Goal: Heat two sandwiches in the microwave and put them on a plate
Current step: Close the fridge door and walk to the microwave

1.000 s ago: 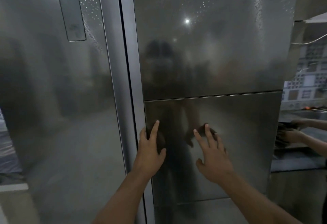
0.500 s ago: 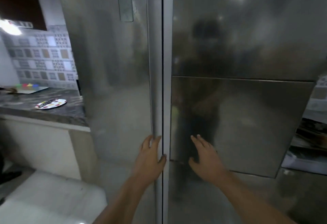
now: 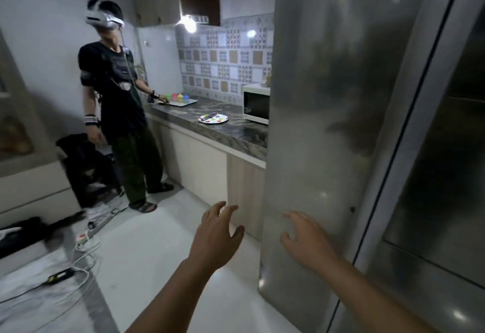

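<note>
A white microwave [image 3: 256, 103] with a dark door stands on the marble counter [image 3: 236, 133], partly hidden behind the steel fridge [image 3: 328, 122]. A white plate with coloured dots [image 3: 213, 118] lies on the counter left of it, with a dark utensil across it. No sandwich is visible. My left hand [image 3: 216, 233] hangs in the air over the floor, fingers spread, holding nothing. My right hand [image 3: 305, 238] is spread in front of the fridge's left door, low down; whether it touches the steel is unclear.
Another person in a headset [image 3: 118, 106] stands at the counter's far end beside a tray of coloured cups [image 3: 181, 100]. Cables and a power strip [image 3: 81, 243] lie on the white floor at the left, near dark bags [image 3: 86, 169].
My view has swung left from the fridge doors to the kitchen counter. My left hand has come off the fridge door; my right hand has shifted from the right door to the left one.
</note>
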